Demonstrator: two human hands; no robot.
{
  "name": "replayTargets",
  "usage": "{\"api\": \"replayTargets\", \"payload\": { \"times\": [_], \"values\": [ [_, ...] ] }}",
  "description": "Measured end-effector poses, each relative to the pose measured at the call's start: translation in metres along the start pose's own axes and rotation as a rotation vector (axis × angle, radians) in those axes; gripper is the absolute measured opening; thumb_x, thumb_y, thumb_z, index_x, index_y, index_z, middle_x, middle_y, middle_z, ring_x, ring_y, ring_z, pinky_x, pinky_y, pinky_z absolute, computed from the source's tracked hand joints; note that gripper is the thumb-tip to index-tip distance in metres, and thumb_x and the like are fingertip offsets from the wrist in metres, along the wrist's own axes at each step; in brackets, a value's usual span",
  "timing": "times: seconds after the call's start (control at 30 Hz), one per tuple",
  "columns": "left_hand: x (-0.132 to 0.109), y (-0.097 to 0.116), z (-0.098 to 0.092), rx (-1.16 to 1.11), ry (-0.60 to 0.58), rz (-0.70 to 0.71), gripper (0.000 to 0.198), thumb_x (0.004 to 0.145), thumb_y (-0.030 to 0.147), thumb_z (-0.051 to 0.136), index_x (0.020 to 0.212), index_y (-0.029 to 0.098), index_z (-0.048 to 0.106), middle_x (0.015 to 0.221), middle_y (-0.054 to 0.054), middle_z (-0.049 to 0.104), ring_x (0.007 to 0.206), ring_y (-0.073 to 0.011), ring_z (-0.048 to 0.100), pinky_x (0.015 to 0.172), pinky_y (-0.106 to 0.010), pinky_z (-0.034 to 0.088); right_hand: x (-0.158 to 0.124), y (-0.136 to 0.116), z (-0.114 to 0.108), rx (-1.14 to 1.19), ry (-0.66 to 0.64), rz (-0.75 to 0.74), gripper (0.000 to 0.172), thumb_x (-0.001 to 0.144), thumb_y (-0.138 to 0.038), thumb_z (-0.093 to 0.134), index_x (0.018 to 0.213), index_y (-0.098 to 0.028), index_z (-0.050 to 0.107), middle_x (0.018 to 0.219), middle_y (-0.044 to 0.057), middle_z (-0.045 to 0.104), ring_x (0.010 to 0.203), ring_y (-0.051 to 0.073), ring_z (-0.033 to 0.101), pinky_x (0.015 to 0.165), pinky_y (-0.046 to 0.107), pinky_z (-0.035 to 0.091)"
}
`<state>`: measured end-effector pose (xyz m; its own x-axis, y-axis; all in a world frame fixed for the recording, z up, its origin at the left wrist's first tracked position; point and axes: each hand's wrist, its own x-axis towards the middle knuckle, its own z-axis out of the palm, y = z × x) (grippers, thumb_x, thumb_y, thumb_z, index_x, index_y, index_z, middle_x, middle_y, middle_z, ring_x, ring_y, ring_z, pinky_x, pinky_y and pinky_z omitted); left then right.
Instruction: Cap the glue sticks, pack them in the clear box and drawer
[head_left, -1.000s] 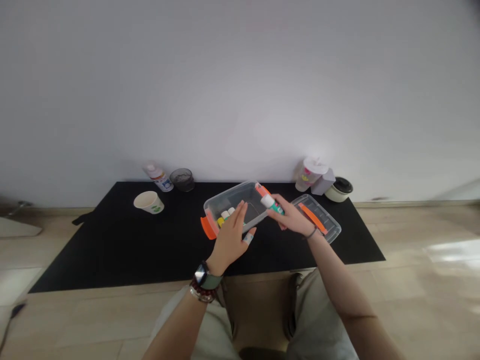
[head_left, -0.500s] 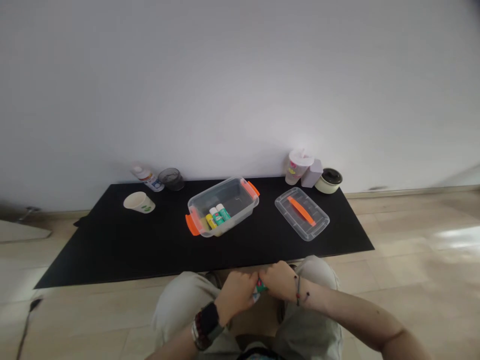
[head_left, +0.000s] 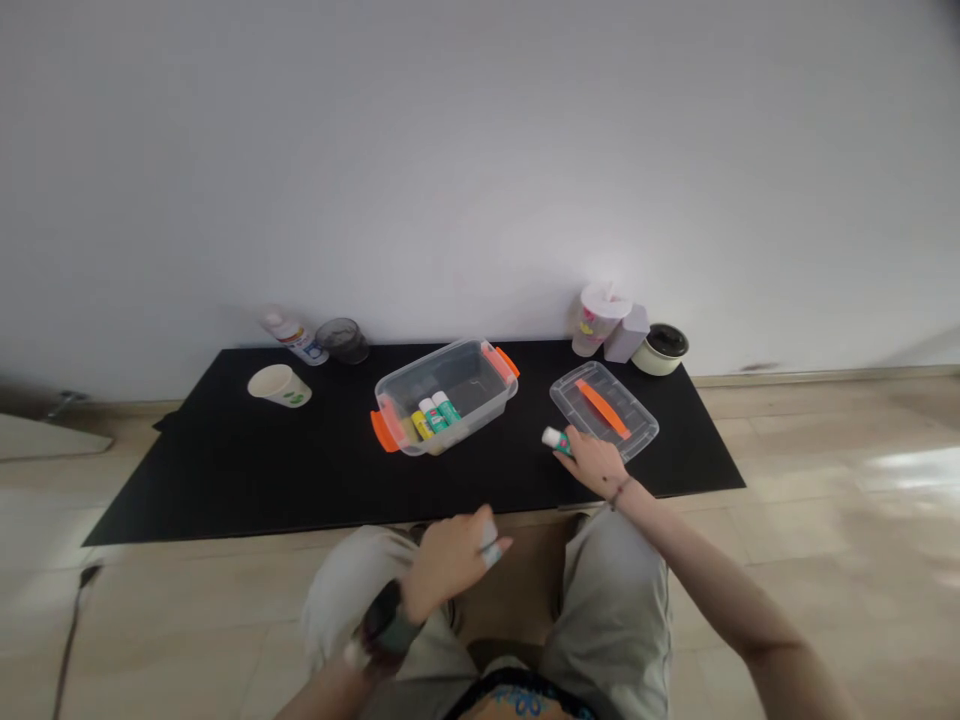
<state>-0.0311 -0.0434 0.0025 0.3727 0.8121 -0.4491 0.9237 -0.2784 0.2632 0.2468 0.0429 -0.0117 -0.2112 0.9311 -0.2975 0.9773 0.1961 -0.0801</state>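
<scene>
- The right hand (head_left: 596, 462), above the near part of the black, flat surface (head_left: 315, 485), grasps a small cylindrical tube with a white cap and green body (head_left: 558, 441); its fingers wrap the green part and the cap sticks out toward the left.
- That tube is just beside the near left edge of the clear plastic lid with an orange handle (head_left: 604, 408); whether the hand touches the lid, I cannot tell.
- The left hand (head_left: 451, 562) is over the lap, apart from the surface, blurred and loosely curled; no object shows in it, but its fingers are partly hidden, so I cannot tell whether they are released or clenched.
- The clear plastic box with orange latches (head_left: 491, 413) sits uncovered, left of the lid and apart from it. Inside, at its left end, lie a yellow tube (head_left: 423, 425) and two green tubes with white caps (head_left: 439, 410), side by side.
- The held tube should be light and stiff, with a smooth, rather slippery side that may roll if laid down. The best hold is around the middle of the green body; pulling by the cap alone might loosen it.
</scene>
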Motion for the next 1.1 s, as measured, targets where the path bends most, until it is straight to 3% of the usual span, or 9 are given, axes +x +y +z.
{"api": "replayTargets", "payload": {
  "times": [0.07,0.13,0.37,0.47,0.6,0.7,0.8,0.93,1.1],
  "values": [
    [0.027,0.014,-0.002,-0.015,0.058,0.031,0.026,0.095,0.043,0.055,0.112,0.026,0.067,0.108,-0.011,0.069,0.097,-0.0246,0.069,0.079,-0.036,0.055,0.028,-0.011,0.007,0.055,-0.035,0.109,0.036,0.102,-0.043,0.04,0.12,-0.014,0.05,0.113,0.017,0.069,0.098,0.026,0.07,0.069,0.03,0.045],
    [0.055,0.022,-0.006,-0.019,0.093,0.049,0.028,0.095,0.037,0.059,0.12,0.024,0.063,0.125,-0.01,0.062,0.107,-0.0211,0.063,0.089,-0.038,0.055,0.051,-0.021,0.015,0.073,-0.075,0.178,0.037,0.102,-0.042,0.04,0.12,-0.011,0.049,0.113,0.019,0.068,0.102,0.028,0.069,0.074,0.032,0.047],
    [0.136,0.015,-0.019,0.001,0.209,0.046,0.034,0.093,0.036,0.063,0.124,0.021,0.06,0.127,-0.009,0.06,0.111,-0.0225,0.062,0.091,-0.04,0.055,0.082,-0.017,0.019,-0.066,0.038,0.193,0.039,0.098,-0.044,0.05,0.122,-0.014,0.053,0.123,0.019,0.062,0.11,0.029,0.063,0.078,0.034,0.048],
    [0.163,0.01,-0.019,0.007,0.25,0.001,0.038,0.096,0.032,0.057,0.131,0.017,0.055,0.128,-0.013,0.059,0.108,-0.0239,0.063,0.089,-0.044,0.055,0.083,-0.012,-0.001,-0.061,0.169,0.185,0.038,0.099,-0.046,0.048,0.12,-0.016,0.055,0.121,0.017,0.062,0.109,0.027,0.061,0.076,0.031,0.046],
    [0.181,0.001,-0.012,0.067,0.351,-0.056,0.052,0.098,0.02,0.046,0.149,0.014,0.038,0.136,-0.02,0.053,0.107,-0.0273,0.065,0.083,-0.038,0.055,0.082,-0.023,-0.057,0.075,0.456,0.115,0.036,0.102,-0.045,0.039,0.117,-0.017,0.057,0.112,0.013,0.065,0.1,0.023,0.062,0.072,0.027,0.042],
    [0.174,-0.006,-0.004,0.132,0.408,-0.011,0.057,0.097,0.019,0.046,0.153,0.016,0.032,0.148,-0.019,0.044,0.108,-0.0265,0.063,0.08,-0.035,0.055,0.088,-0.06,-0.098,0.179,0.55,-0.104,0.035,0.103,-0.041,0.038,0.114,-0.016,0.058,0.108,0.011,0.067,0.094,0.019,0.063,0.072,0.026,0.042],
    [0.148,-0.011,0.003,0.149,0.419,0.081,0.054,0.097,0.021,0.046,0.15,0.02,0.037,0.15,-0.016,0.043,0.109,-0.0259,0.063,0.079,-0.035,0.054,0.107,-0.118,-0.118,0.152,0.392,-0.335,0.033,0.101,-0.039,0.042,0.117,-0.017,0.06,0.111,0.009,0.069,0.097,0.019,0.065,0.079,0.026,0.046],
    [0.101,-0.018,0.005,0.098,0.343,0.162,0.042,0.097,0.026,0.047,0.138,0.024,0.052,0.132,-0.01,0.059,0.102,-0.0246,0.065,0.077,-0.036,0.054,0.148,-0.189,-0.108,-0.053,-0.068,-0.373,0.033,0.095,-0.031,0.055,0.118,-0.011,0.066,0.121,0.016,0.068,0.104,0.024,0.068,0.08,0.031,0.052],
    [0.057,-0.035,0.004,-0.034,0.267,0.098,0.03,0.095,0.028,0.052,0.122,0.023,0.063,0.112,-0.006,0.07,0.098,-0.0229,0.068,0.08,-0.034,0.054,0.181,-0.221,-0.081,-0.108,-0.257,-0.342,0.024,0.072,-0.019,0.077,0.094,-0.008,0.074,0.093,0.013,0.076,0.084,0.022,0.072,0.07,0.026,0.056]
  ]
}}
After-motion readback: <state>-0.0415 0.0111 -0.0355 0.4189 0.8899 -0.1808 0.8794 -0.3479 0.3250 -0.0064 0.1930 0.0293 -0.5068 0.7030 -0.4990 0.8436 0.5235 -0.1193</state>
